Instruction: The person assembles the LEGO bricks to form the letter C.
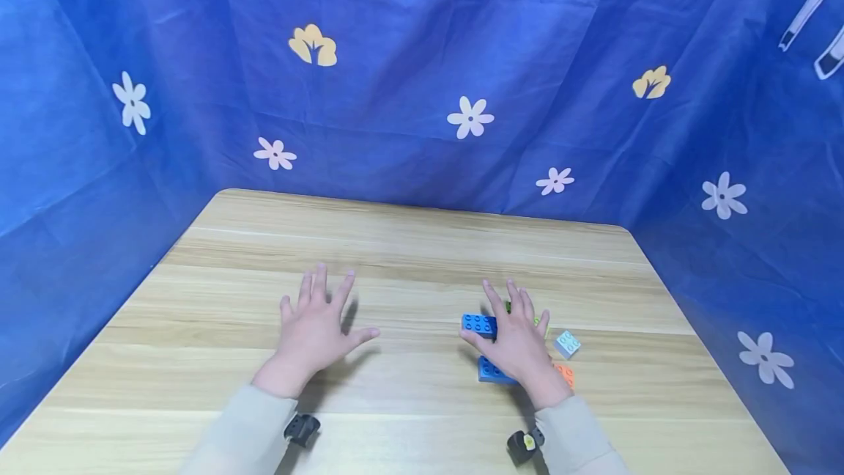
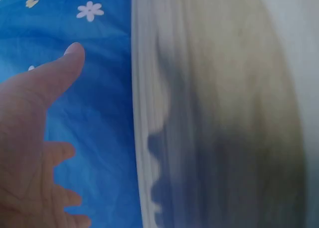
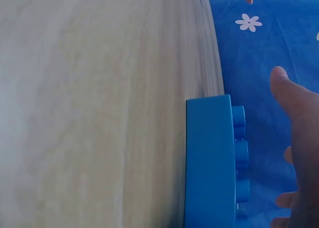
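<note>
Both hands are spread with fingers extended, holding nothing: the left hand above the tabletop, the right hand over the toy bricks. For a clean pick-up, lowering the right hand straight and pinching one brick by its long sides, wrist clear of its neighbours, would seem best. Around that hand I count two blue bricks, at ten and seven o'clock; one pale blue brick, three; one orange brick, four; green pieces toward one, partly hidden, number unclear

Blue brick on wooden table; right fingers near studs; flowered cloth behind.
</note>
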